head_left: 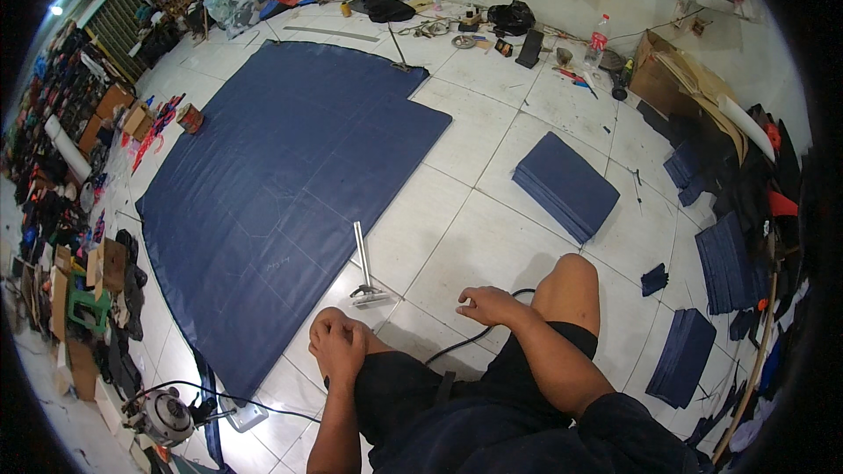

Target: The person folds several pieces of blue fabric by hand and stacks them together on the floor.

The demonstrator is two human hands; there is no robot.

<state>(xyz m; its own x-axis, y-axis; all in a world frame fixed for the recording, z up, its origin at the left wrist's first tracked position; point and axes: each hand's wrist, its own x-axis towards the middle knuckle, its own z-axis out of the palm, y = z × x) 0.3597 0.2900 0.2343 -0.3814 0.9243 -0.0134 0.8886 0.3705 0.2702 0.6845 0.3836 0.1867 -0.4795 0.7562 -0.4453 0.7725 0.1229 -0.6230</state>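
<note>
My left hand (338,344) rests on my bent left knee, its fingers draped loosely over it and nothing seen in them. My right hand (488,306) hangs above the floor by my right knee, fingers slightly curled and apart, also holding nothing visible. Closest to my left hand is a T-shaped metal tool (361,256) by the edge of a large dark blue fabric spread (290,149). Faint pale outlines are drawn on that fabric. A fabric-cutting machine (167,417) with a round motor stands at its lower left corner, the base plate (246,417) on the tiles.
Stacks of cut blue fabric (569,184) lie right of the spread, with another stack (681,358) nearer me. A black cable (470,340) runs behind my right hand. A tin can (189,118) sits on the fabric's left edge. Piled cloth and boxes (105,263) line the left side.
</note>
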